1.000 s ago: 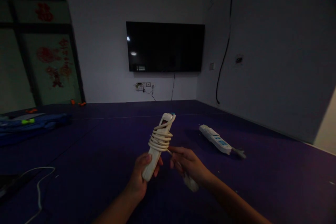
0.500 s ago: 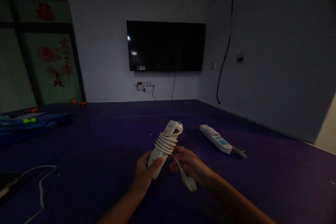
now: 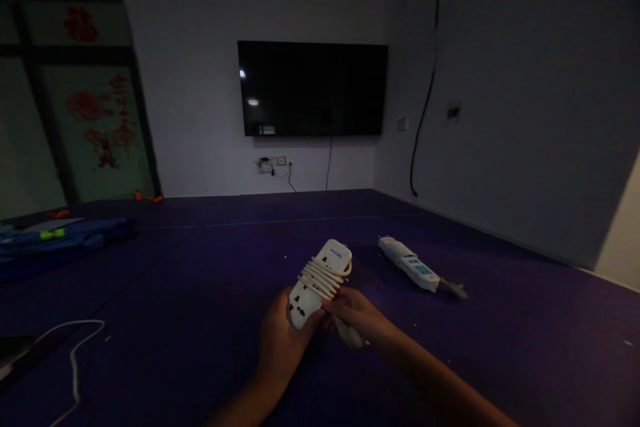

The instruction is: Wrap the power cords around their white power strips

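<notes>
Purple surface (image 3: pixel 200 307) below, TV (image 3: pixel 313 89) on the dim wall (image 3: pixel 195 93)
Left hand (image 3: pixel 281 330) clamps 1 strip (image 3: pixel 307 301); right hand (image 3: pixel 359 315) pinches its cord (image 3: pixel 320 277).

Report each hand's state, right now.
Left hand: closed, holding the white power strip by its near end.
Right hand: closed, apparently pinching the cord at the strip's edge.

On the white, rectangular plastic power strip (image 3: pixel 309 299), near its far end, the brand name "PHILIPS" (image 3: pixel 336 253) is printed in blue letters. At the far left, on the upper, pale green glass panel (image 3: pixel 110 20) with dark frame, the large red Chinese character "福" (image 3: pixel 81 25) can be read. On the lower, pale green glass panel (image 3: pixel 130 160), a column of smaller red characters (image 3: pixel 120 97) is seen, but it is too blurred to be read.
</notes>
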{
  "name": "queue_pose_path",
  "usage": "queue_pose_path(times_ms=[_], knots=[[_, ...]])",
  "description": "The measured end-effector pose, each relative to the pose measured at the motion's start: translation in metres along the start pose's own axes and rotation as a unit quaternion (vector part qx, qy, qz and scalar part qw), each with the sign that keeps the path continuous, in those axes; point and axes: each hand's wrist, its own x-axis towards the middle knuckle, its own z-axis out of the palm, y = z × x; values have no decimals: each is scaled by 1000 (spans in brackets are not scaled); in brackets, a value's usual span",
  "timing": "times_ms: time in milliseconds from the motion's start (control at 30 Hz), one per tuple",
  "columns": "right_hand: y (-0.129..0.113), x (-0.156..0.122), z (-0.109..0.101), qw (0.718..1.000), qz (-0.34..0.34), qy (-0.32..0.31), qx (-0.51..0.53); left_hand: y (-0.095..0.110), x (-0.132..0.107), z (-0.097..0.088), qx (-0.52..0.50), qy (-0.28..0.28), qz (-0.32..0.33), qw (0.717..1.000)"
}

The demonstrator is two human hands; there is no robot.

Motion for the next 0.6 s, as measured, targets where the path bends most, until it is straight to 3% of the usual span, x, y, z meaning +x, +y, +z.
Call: queue_pose_path(times_ms=[100, 233, 467, 600], knots=[[13, 6, 2, 999, -20, 49, -1, -2, 0, 4, 66, 19, 20, 997], [23, 9, 3, 996, -45, 75, 8, -3, 1, 5, 85, -3, 21, 996], [1, 4, -17, 993, -44, 100, -49, -15, -3, 9, -4, -84, 80, 993], [-9, 5, -41, 992, -18, 101, -73, -14, -10, 11, -2, -130, 63, 990]])
